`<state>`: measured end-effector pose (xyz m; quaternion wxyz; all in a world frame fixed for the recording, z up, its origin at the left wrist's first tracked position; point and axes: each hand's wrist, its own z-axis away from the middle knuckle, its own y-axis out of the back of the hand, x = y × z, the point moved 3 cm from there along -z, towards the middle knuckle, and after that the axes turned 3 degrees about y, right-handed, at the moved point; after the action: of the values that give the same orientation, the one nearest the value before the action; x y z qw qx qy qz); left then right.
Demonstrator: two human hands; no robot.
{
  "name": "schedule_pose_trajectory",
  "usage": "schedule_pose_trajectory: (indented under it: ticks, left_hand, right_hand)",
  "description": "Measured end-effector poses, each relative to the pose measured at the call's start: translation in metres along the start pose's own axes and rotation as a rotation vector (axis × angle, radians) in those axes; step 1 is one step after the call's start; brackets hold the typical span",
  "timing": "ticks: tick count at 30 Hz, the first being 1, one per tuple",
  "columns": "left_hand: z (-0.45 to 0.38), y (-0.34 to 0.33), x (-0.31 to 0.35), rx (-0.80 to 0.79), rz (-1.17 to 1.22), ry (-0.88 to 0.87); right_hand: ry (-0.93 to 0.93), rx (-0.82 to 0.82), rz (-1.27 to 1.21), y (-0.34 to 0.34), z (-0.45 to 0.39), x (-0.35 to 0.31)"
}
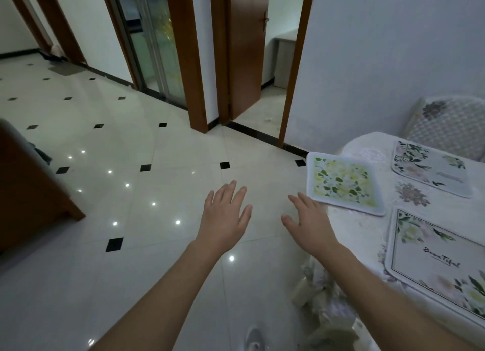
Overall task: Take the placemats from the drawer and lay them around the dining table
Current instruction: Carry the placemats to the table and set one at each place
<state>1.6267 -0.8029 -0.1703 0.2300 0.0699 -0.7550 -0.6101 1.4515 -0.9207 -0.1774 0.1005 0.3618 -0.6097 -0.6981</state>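
Placemats (pixel 344 186) overhang table edge (pixel 349 146); hands (pixel 225 216) free.

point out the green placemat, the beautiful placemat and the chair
green placemat (pixel 342 185), head view, middle of its leafy print
beautiful placemat (pixel 430 265), head view, plain centre by the lettering
chair (pixel 454 125), head view, patterned backrest behind the table

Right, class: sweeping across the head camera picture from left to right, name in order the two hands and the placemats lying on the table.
left hand → right hand → green-and-yellow leafy placemat → the far floral placemat and the near placemat printed "Beautiful", which cover much the same stretch, so their order is unclear.
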Motion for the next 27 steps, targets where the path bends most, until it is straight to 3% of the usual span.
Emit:
schedule_pose_trajectory:
  ticks: [13, 19, 27]
  left_hand:
    - [-0.173, -0.036, -0.049, -0.138, -0.152, -0.098]
    - [-0.258, -0.054, -0.037, -0.148, -0.132, -0.206]
    - [-0.378, -0.101, 0.008, -0.241, -0.049, -0.466]
  right_hand:
    - [-0.13, -0.007, -0.186, -0.049, -0.171, 0.005]
    - [-0.22, 0.048, -0.196, -0.037, -0.232, 0.026]
    - [-0.491, 0.162, -0.124, -0.015, -0.283, 0.088]
